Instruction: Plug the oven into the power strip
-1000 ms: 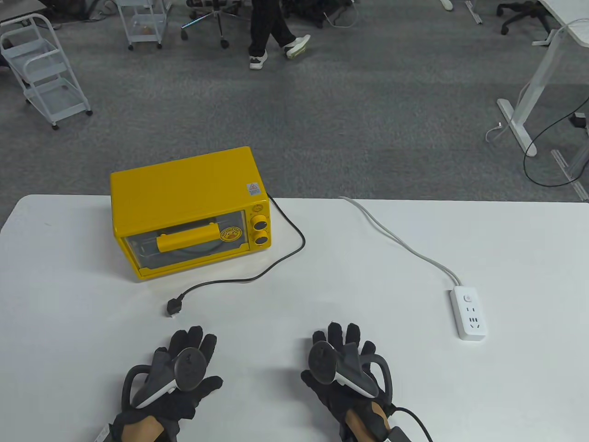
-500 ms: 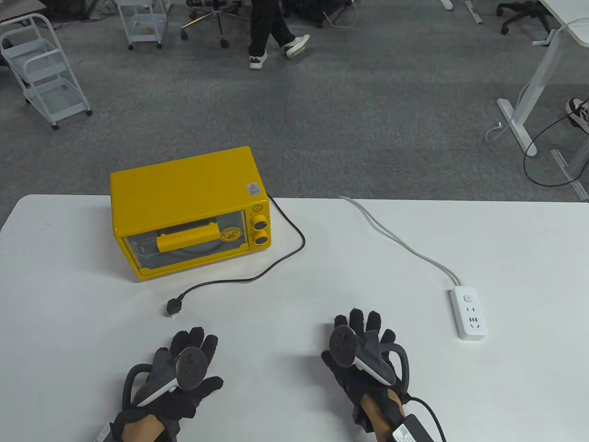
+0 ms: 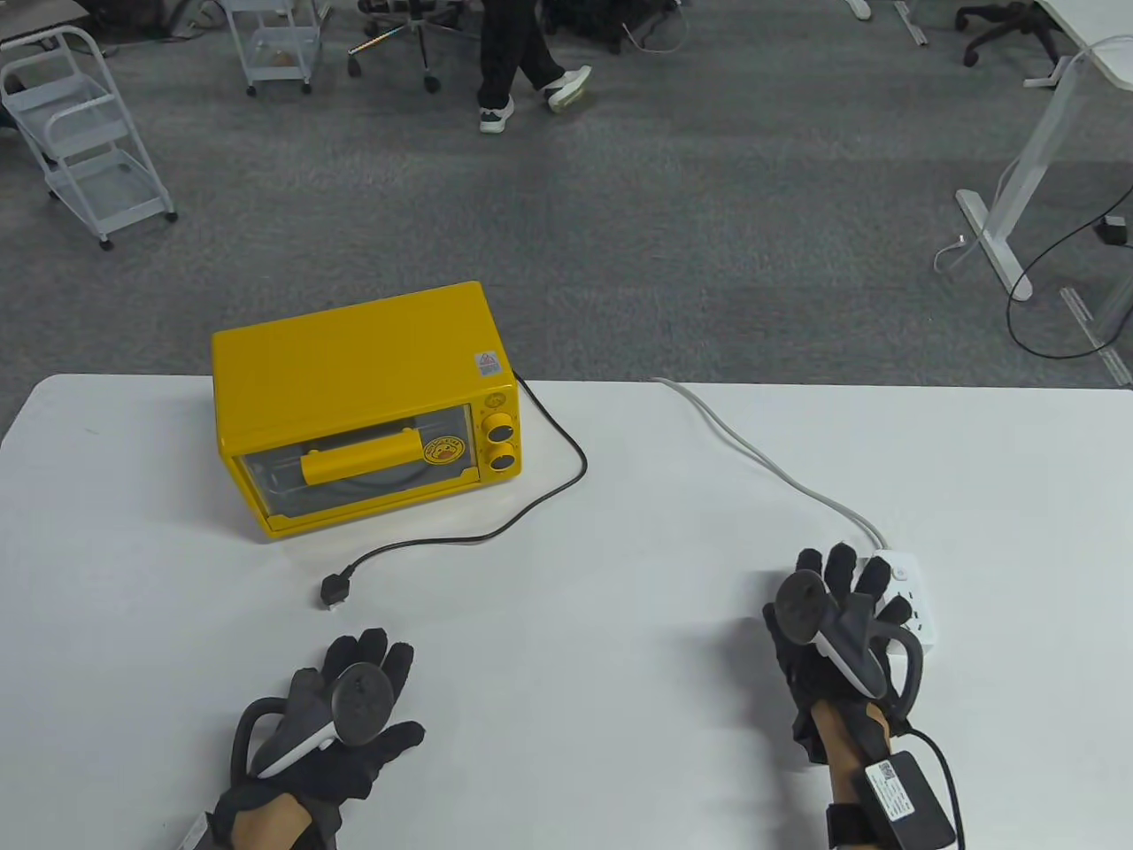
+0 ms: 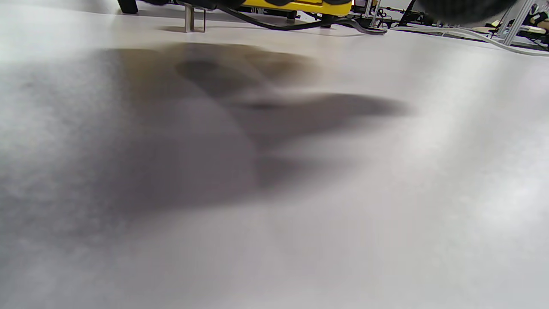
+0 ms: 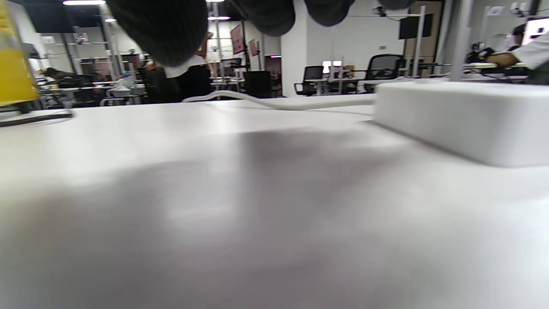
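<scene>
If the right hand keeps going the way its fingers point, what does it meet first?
Most likely the white power strip: the right hand has its spread fingers over the strip's near-left edge in the table view. Whether they touch it cannot be told.

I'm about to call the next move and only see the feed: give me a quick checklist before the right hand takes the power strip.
1. Right hand at the power strip: ok, spread fingers overlap its left side in the table view.
2. Actual contact with the strip: cannot tell; in the right wrist view the fingertips hang above the table beside it.
3. Oven plug free on the table: ok, nothing holds it.
4. Left hand near the plug: ok, just behind it, fingers spread, holding nothing.
5. Black oven cord slack: ok, it lies in a loose curve.
6. Strip sockets unoccupied: cannot tell, the hand partly covers them.
</scene>
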A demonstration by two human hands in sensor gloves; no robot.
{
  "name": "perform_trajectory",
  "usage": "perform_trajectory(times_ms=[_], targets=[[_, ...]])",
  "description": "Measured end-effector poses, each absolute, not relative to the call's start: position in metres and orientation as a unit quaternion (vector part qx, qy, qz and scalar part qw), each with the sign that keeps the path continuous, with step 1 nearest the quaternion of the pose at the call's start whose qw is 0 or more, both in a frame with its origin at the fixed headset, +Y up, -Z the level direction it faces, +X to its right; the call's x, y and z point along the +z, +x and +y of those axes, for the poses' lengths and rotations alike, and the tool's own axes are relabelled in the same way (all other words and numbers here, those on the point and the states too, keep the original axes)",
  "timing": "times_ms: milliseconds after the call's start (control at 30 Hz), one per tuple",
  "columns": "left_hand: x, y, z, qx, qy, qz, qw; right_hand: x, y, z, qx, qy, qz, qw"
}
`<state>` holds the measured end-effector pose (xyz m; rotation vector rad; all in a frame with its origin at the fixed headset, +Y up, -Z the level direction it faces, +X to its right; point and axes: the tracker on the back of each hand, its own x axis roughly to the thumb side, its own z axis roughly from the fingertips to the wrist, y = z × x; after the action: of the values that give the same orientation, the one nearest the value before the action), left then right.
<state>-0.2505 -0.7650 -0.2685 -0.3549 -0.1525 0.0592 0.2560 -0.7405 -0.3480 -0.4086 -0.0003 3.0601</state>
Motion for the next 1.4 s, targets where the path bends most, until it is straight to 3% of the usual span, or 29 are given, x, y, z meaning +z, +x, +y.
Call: perform_trajectory(times_ms=[267, 400, 433, 700, 833, 1100, 1400], targets=[[-0.271, -0.253, -0.764, 0.034, -0.177, -0.067, 0.981, -0.368, 0.307, -0.747, 0.983, -0.178, -0.007, 0.044], [-0.272, -0.253, -0.764, 0.029, -0.173, -0.066, 0.982, -0.373, 0.31, -0.768, 0.982, -0.185, 0.003, 0.024], [-0.271, -0.253, -0.762, 0.031, -0.17, -0.065, 0.983, -0.374, 0.307, -0.766, 0.982, -0.188, 0.032, 0.002], [-0.269, -0.259, -0.759, 0.032, -0.16, -0.059, 0.985, -0.376, 0.296, -0.767, 0.98, -0.197, 0.007, -0.04], [-0.269, -0.259, -0.758, 0.032, -0.159, -0.061, 0.985, -0.374, 0.284, -0.767, 0.982, -0.185, 0.018, -0.024], [-0.268, -0.257, -0.755, 0.028, -0.153, -0.069, 0.985, -0.366, 0.23, -0.761, 0.993, -0.067, 0.099, -0.015], [-0.268, -0.259, -0.755, 0.027, -0.16, -0.07, 0.984, -0.351, 0.165, -0.754, 0.994, 0.022, 0.096, 0.051]])
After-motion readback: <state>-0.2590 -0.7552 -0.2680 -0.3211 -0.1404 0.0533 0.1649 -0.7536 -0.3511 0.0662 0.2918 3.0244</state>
